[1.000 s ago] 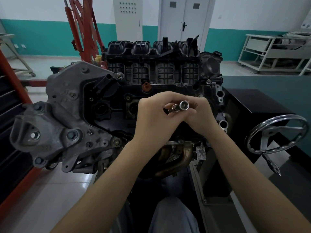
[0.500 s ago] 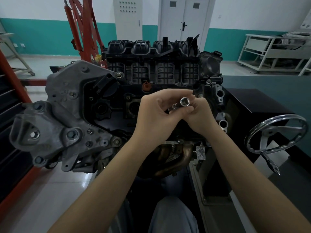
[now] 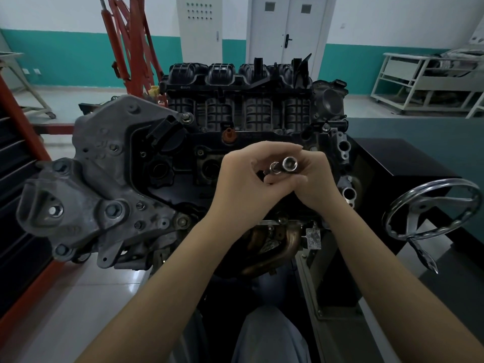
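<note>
Both hands meet above the middle of the engine (image 3: 110, 179). The left hand (image 3: 243, 184) is curled tightly round a narrow chrome shank (image 3: 273, 168), and the right hand (image 3: 311, 179) pinches the socket (image 3: 289, 163) fitted on its end, with the socket's open mouth turned up toward the camera. The tool is in the air, clear of the black cam cover and just in front of the intake manifold (image 3: 235, 100). The biggest hazard is probably the engine itself. It hangs on a stand, and if the two pieces are stuck, a hard twist or pull could end with a forearm or knuckle striking its cast edges. The handwheel (image 3: 429, 208) is near the right elbow, so a sudden jerk outward could knock the arm against its rim or crank handle. Below the wrists is the exhaust manifold (image 3: 275, 247). A dropped piece would most likely bounce off it and roll under the stand, where it cannot be seen. Two open round wells, the left well (image 3: 159, 169) and the right well (image 3: 209, 169), lie left of the hands, and a small part let go there could fall in and be awkward to fish out. The smallest risk is at the joint. Only fingertips hold the smooth chrome, so the socket may slip or sit half-seated, then work loose once it is on a fastener. Whether it is fully engaged cannot be seen, because the fingers hide the join.
</note>
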{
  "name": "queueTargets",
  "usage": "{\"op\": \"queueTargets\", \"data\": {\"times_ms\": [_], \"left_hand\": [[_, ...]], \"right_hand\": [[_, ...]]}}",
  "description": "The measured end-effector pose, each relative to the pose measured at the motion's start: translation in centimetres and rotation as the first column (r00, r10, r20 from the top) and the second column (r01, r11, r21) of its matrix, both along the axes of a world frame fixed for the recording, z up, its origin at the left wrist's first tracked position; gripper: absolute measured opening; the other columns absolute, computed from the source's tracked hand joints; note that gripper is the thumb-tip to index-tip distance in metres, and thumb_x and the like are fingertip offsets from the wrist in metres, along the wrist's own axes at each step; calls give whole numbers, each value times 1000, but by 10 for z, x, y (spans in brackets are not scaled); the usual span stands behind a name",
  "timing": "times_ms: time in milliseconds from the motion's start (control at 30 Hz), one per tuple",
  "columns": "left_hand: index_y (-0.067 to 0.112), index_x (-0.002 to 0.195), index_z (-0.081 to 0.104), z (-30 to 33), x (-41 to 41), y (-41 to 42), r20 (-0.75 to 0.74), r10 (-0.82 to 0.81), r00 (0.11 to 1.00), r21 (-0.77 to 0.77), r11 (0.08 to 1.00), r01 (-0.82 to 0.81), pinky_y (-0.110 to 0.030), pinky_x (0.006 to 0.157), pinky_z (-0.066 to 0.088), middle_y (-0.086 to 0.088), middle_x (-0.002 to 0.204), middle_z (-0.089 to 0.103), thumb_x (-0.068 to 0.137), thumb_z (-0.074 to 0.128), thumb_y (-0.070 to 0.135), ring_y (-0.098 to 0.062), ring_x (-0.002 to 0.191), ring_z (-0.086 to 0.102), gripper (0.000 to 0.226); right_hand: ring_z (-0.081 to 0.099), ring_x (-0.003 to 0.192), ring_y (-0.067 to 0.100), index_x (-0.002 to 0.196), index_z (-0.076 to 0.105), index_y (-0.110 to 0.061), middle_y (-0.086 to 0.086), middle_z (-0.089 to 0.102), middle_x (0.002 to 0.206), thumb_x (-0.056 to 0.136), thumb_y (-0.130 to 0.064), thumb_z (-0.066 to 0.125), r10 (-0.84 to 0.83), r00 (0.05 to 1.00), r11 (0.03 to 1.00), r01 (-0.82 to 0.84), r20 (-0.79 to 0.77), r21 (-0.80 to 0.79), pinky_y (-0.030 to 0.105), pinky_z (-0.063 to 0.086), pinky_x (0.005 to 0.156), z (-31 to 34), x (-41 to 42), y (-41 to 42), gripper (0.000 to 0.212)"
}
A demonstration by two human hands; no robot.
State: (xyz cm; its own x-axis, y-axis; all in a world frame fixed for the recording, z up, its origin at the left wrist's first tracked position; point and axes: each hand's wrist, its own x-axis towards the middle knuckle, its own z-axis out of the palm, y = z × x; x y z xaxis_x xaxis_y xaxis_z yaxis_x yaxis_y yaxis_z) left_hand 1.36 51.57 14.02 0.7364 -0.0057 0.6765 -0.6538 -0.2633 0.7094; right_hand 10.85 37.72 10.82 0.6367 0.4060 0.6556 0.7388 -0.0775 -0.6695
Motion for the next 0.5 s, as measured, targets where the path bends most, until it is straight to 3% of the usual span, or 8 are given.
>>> {"op": "queueTargets", "data": {"times_ms": [100, 233, 300, 433, 500], "left_hand": [[11, 93, 74, -2, 1, -4, 37, 98, 995, -12, 995, -97, -25, 83, 56, 4, 88, 73, 70, 83, 4, -5, 88, 69, 26], [8, 102, 71, -3, 2, -2, 19, 13, 1000, -87, 996, -11, -30, 88, 55, -1, 94, 73, 76, 75, -5, -11, 94, 70, 29], [6, 106, 69, -2, 1, 0, 8, -50, 999, -76, 996, 51, -35, 90, 55, -6, 97, 73, 77, 73, -8, -16, 97, 70, 32], [10, 100, 71, -2, 1, 0, 9, 39, 999, -27, 999, -39, -30, 87, 56, 0, 94, 73, 70, 82, 2, -9, 92, 69, 33], [12, 93, 73, -3, 2, 0, 8, 74, 997, -43, 996, -74, -28, 82, 57, 3, 89, 74, 70, 83, 5, -7, 88, 70, 26]], "right_hand": [[70, 86, 15, 96, 72, -2, 5, 73, 89, 76, 11, 71, -21, 1000, 1000, 22, 21, -23, 26, 55, 78, -1, 0, 1, 24], [67, 87, -3, 96, 66, -24, -26, 70, 85, 80, -4, 67, -4, 999, 1000, 5, 42, -25, 13, 49, 77, 2, -6, 3, 26], [67, 85, -4, 91, 65, -30, -28, 69, 83, 80, -8, 70, 3, 1000, 1000, -3, 26, -25, 13, 49, 76, 3, -7, 3, 25], [71, 85, 13, 96, 73, -7, -1, 73, 87, 77, 5, 72, -33, 999, 999, 34, 35, -14, 27, 55, 77, -1, 0, 1, 22], [71, 85, 13, 96, 72, -3, 3, 73, 87, 78, 4, 72, -25, 999, 1000, 26, 47, -12, 26, 56, 77, -2, 0, 1, 19]]}}
